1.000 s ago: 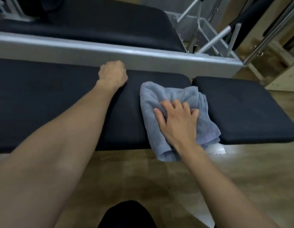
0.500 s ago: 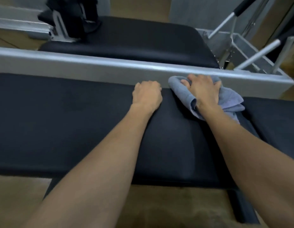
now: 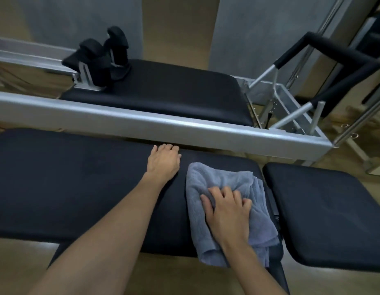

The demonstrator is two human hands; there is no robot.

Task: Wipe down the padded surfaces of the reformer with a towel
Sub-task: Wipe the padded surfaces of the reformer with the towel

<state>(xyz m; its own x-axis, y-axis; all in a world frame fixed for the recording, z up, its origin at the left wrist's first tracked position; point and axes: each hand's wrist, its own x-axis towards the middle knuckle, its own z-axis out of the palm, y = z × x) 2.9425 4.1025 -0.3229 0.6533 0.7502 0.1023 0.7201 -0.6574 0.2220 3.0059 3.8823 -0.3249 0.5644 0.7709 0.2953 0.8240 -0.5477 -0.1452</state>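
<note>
A long black padded bench [image 3: 67, 184] runs across the near view. On its right end lies a crumpled grey-blue towel [image 3: 223, 179], hanging over the front edge. My right hand [image 3: 227, 213] presses on the towel with fingers curled into the cloth. My left hand [image 3: 163, 160] rests flat on the pad near its far edge, fingers curled at the rim, just left of the towel. A second black pad [image 3: 325, 211] sits to the right across a narrow gap. Behind the silver rail [image 3: 184, 124] lies the reformer's black carriage pad [image 3: 163, 92].
Two black shoulder rests [image 3: 101, 58] stand at the carriage's left end. A padded foot bar [image 3: 342, 60] on metal arms rises at the right. Vertical metal poles [image 3: 355, 124] stand at the far right. Wooden floor shows below the bench.
My right hand has drawn the towel back from the far edge by the rail toward the near edge of the pad. My left hand stays on the far rim.
</note>
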